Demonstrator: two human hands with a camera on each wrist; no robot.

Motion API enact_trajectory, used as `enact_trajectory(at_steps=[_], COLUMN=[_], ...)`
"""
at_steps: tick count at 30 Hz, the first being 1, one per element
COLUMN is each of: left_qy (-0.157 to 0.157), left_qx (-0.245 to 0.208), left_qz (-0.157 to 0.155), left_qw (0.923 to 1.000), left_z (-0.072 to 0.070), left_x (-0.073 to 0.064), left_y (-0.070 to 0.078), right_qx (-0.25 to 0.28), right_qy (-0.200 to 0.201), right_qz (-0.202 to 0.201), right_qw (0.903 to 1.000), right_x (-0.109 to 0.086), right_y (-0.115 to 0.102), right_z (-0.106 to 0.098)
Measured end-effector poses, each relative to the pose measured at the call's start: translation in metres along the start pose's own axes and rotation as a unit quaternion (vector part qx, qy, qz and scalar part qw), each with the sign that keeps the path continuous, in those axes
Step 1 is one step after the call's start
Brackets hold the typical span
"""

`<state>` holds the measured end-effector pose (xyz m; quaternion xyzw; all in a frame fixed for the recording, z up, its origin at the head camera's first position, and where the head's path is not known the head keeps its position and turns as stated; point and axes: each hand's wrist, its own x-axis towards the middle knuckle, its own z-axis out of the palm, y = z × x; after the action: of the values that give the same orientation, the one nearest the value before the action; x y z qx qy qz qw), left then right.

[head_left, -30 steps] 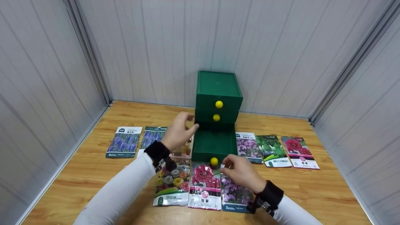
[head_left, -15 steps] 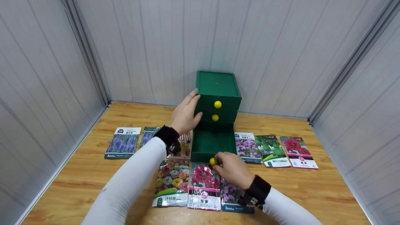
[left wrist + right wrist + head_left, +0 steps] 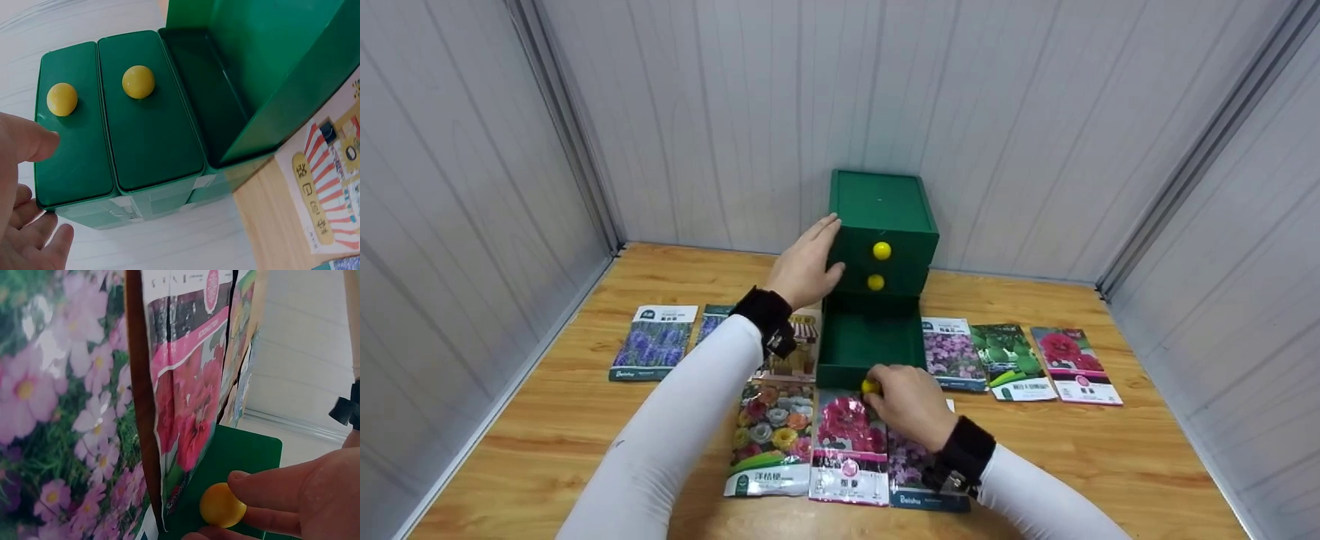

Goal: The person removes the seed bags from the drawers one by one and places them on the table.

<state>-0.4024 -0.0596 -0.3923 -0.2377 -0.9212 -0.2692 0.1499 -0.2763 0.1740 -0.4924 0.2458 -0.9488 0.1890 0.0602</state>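
A green cabinet of drawers [image 3: 879, 201] stands against the back wall. Its lowest drawer [image 3: 870, 341] is pulled out, with nothing visible inside. My right hand [image 3: 911, 405] pinches that drawer's yellow knob [image 3: 222, 505], thumb and fingers around it in the right wrist view. Against the cabinet's left side rests my left hand [image 3: 806, 266], fingers extended and thumb near the front edge. In the left wrist view, the two closed upper drawers show an upper knob [image 3: 62, 99] and a middle knob [image 3: 138, 82].
Below the drawer lie packets with mixed flowers [image 3: 772, 439], a red flower [image 3: 849, 442] and pink flowers [image 3: 911, 465]. Lavender packets [image 3: 655, 341] and a striped-awning packet [image 3: 802, 345] lie left. On the right are pink-flower [image 3: 955, 354], green-fruit [image 3: 1012, 361] and red-flower packets [image 3: 1076, 366].
My left hand has risen from beside the open drawer to the cabinet's upper left side. My right hand has moved left and taken hold of the lowest knob. The drawer remains pulled out.
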Motion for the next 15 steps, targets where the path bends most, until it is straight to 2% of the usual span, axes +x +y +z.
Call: enact_trajectory(at_steps=[8,15], left_qy=[-0.008,-0.007], left_qx=[0.025,0.057], left_qz=[-0.007,0.001], left_qw=[0.9996,0.9983], left_z=[0.002,0.0039], left_x=[0.0061,0.0066], left_y=[0.0027,0.0031], right_qx=[-0.02,-0.037], right_qy=[0.008,0.026], right_qz=[-0.019,-0.032], right_qw=[0.9996,0.9984], right_x=[0.0015,0.0038], right_y=[0.0007,0.0035], right_z=[0.0025,0.0047])
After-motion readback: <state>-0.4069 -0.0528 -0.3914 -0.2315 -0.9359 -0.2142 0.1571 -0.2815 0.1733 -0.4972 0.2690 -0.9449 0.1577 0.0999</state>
